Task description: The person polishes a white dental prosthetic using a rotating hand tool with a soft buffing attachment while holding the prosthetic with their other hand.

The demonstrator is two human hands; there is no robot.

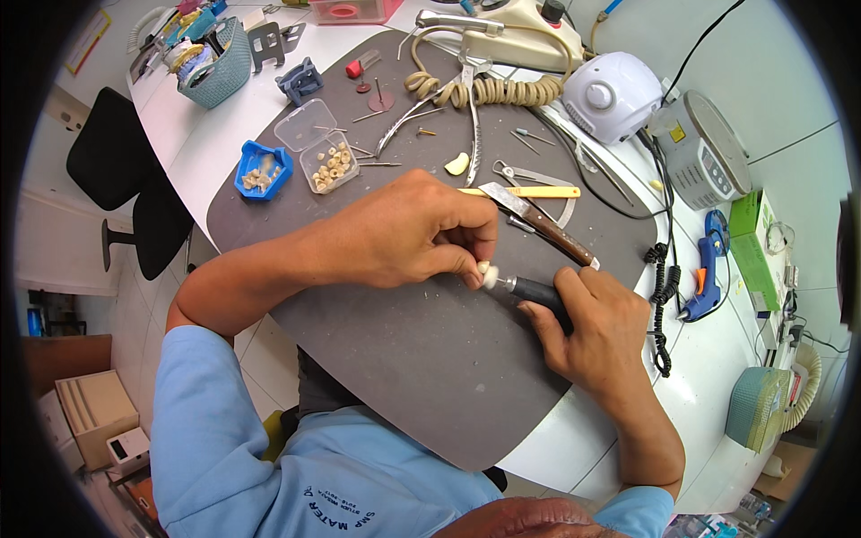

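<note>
Between thumb and fingertips, my left hand (413,231) pinches a small cream tooth-like piece (483,267), partly covered by the fingers. My right hand (599,325) is wrapped round a black rotary handpiece (538,298). Its pale rounded tip (491,281) meets the piece or sits right against it, above the grey mat (421,359). Just beyond both hands lie a knife with a brown wooden handle (560,233) and a yellow flat-handled tool (538,192). Left of my left wrist, an opened clear box (316,186) holds several small tooth-coloured pieces, beside a blue angular dish (280,174) of fragments.
Metal pliers (474,117), a caliper (513,170) and burs are scattered on the mat's far part. A beige coiled hose (516,92) and a white rounded unit (615,97) stand behind. At right are a black coiled cord (662,309) and a blue glue gun (706,278).
</note>
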